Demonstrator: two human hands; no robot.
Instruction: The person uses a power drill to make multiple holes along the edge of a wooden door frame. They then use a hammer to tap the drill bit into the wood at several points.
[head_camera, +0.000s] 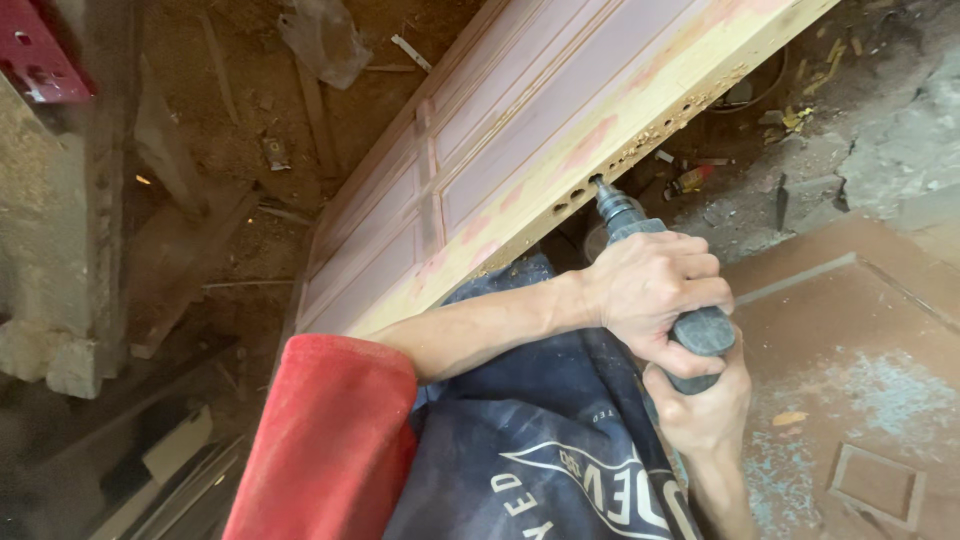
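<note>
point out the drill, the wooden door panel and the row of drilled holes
drill (700, 330), head view, on its dark grip
wooden door panel (520, 110), head view, on its pinkish face
row of drilled holes (572, 196), head view, on one hole in the edge

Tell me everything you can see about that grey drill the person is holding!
The grey power drill has a dull, dusty body and a ribbed metal chuck at its tip. It points up and left, its bit pressed into a hole in the pale edge of the pink panelled wooden door, beside a row of other drilled holes. The left hand wraps over its body, and the right hand grips it from below. The hands hide most of its handle.
</note>
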